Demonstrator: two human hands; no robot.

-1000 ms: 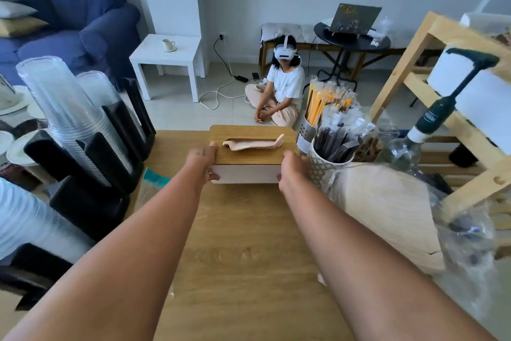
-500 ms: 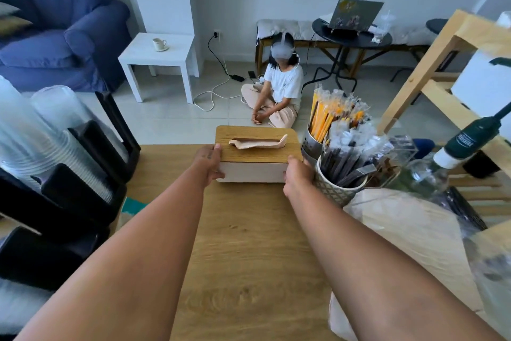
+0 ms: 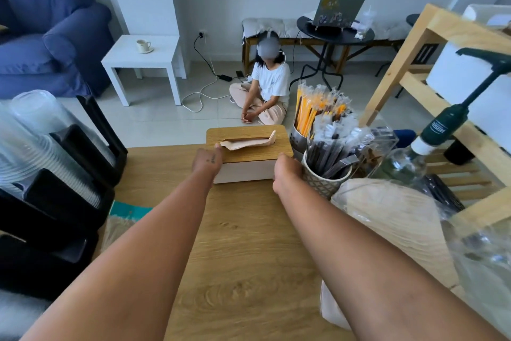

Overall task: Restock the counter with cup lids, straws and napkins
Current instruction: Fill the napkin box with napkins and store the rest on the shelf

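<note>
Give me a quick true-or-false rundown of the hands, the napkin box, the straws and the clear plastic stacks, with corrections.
1. The left hand and the right hand hold the napkin box, one at each end. True.
2. A napkin sticks out of the slot in the box lid. True.
3. The dark straws stand in the metal cup. False: they stand in the patterned cup; the metal cup holds the orange straws.
4. The clear plastic stacks sit right of the box. False: they sit in the black holder on the left.
</note>
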